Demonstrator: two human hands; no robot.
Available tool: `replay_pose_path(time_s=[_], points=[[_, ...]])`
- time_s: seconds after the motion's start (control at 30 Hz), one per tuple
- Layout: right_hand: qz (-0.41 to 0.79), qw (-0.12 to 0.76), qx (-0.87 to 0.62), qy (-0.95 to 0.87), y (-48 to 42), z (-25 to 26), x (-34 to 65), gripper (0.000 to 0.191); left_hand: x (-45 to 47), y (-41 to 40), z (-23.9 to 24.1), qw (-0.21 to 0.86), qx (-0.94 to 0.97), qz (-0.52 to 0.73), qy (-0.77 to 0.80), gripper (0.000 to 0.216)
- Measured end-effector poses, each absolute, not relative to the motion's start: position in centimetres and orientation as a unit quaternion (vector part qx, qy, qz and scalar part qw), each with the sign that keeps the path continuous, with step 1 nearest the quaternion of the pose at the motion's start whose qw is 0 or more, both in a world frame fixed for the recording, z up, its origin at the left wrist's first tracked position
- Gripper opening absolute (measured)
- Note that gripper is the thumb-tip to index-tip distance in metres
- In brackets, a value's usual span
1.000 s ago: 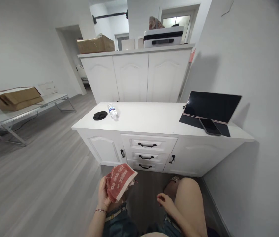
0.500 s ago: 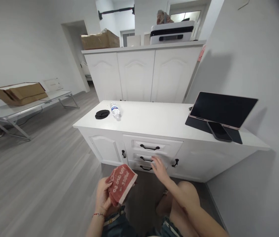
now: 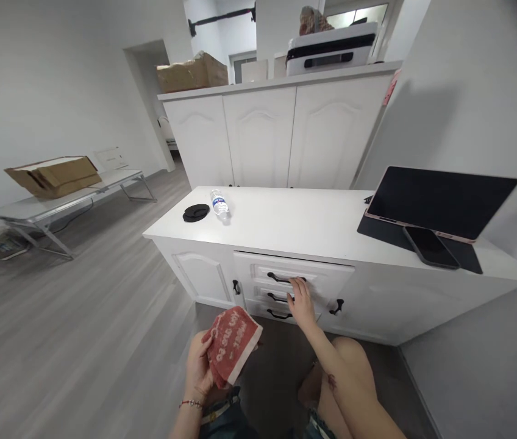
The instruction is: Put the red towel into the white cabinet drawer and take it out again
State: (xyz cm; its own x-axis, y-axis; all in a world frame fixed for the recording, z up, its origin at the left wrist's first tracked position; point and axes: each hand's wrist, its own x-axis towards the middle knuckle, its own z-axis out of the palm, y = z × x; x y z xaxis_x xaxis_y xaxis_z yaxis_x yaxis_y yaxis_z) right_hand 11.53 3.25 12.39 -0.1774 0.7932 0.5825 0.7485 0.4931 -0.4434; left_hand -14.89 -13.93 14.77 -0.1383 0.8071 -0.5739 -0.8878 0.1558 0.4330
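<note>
My left hand [image 3: 200, 364] holds a folded red towel [image 3: 233, 344] with pale lettering and a pale border, low in front of the cabinet. The thumb lies over the towel's left side. At the top drawer [image 3: 331, 274] of the white cabinet, the fingers of my right hand [image 3: 302, 303] hook over the right end of its black handle [image 3: 279, 278]. A thin dark line shows along that drawer's upper edge. Two more drawers with black handles sit below it, partly behind my right hand.
On the cabinet top [image 3: 281, 222] lie a clear water bottle [image 3: 220, 206], a black round item [image 3: 196, 213], a dark-screened tablet or laptop [image 3: 441, 201] and a phone [image 3: 431, 247]. Cardboard boxes rest on a low table [image 3: 34, 206] and on the taller cabinet [image 3: 258, 134], beside a white suitcase [image 3: 331, 52].
My right hand has moved up from beside the middle drawer's handle to the top handle, its fingers now curled on it. My left hand keeps the towel. The view has shifted slightly.
</note>
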Motion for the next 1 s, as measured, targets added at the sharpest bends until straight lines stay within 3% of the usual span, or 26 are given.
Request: replay_pose_path(time_s=[0.27, 0.5, 1.0], points=[[0.013, 0.449, -0.510, -0.734, 0.5, 11.6, 10.7, 0.039, -14.6, -14.2, 14.9, 0.620, -0.053, 0.663, 0.415, 0.010], [0.017, 0.443, -0.495, -0.747, -0.8, 11.6, 11.2, 0.043, -15.1, -14.3, 15.1, 0.532, -0.010, 0.699, 0.478, 0.017], [0.053, 0.444, -0.513, -0.733, -3.2, 12.2, 10.7, 0.044, -15.2, -14.8, 15.3, 0.605, 0.001, 0.655, 0.453, 0.020]])
